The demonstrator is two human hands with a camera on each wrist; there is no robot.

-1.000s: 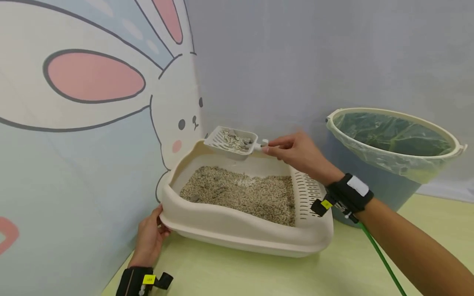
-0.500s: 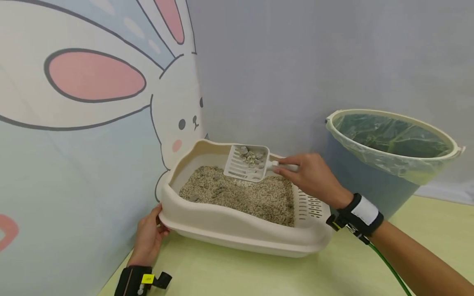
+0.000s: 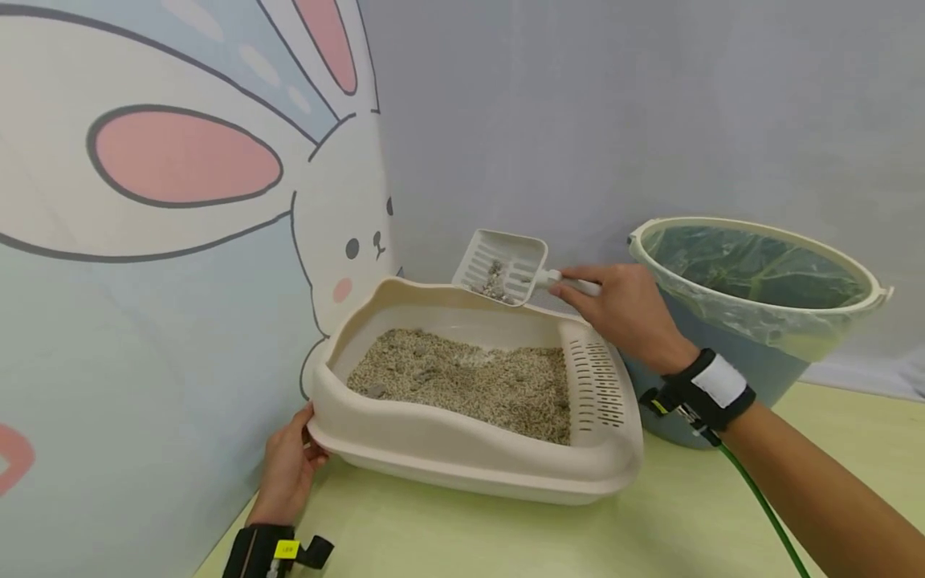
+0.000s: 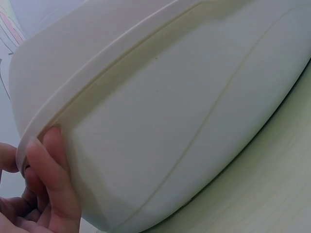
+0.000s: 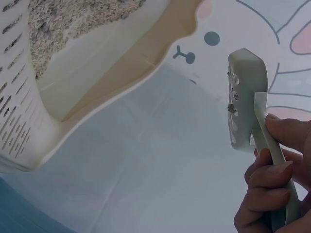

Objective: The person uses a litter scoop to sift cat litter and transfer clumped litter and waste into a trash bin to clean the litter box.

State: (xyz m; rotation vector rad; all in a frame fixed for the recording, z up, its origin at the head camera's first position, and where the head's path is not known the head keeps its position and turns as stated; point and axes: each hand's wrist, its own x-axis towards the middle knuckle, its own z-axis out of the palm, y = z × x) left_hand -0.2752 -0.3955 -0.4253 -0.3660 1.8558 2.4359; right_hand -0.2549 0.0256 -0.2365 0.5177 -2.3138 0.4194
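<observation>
My right hand (image 3: pixel 627 309) grips the handle of a white slotted litter scoop (image 3: pixel 522 247), held over the back rim of a cream litter box (image 3: pixel 448 445). Small grey clumps and grains (image 3: pixel 495 281) lie in the scoop's pan. In the right wrist view, fingers curl round the handle, and the scoop (image 5: pixel 252 92) shows nearly edge-on with bits in its slots. At the box's front left corner my left hand (image 3: pixel 287 466) holds the rim. The left wrist view shows its fingers (image 4: pixel 52 179) tucked under the lip of the box (image 4: pixel 146 116). Pellet litter (image 3: pixel 470 393) covers the box floor.
A blue-grey bin (image 3: pixel 730 361) with a clear liner (image 3: pixel 751 321) stands right of the box. A rabbit-print wall (image 3: pixel 181 337) rises close on the left and a grey wall (image 3: pixel 578 120) behind. A green cable (image 3: pixel 766 510) trails from the right wrist.
The scoop dipped over the litter, then rose toward the back rim and slightly right, its pan tilting. It carries less material than a second ago. The left hand stayed at the corner.
</observation>
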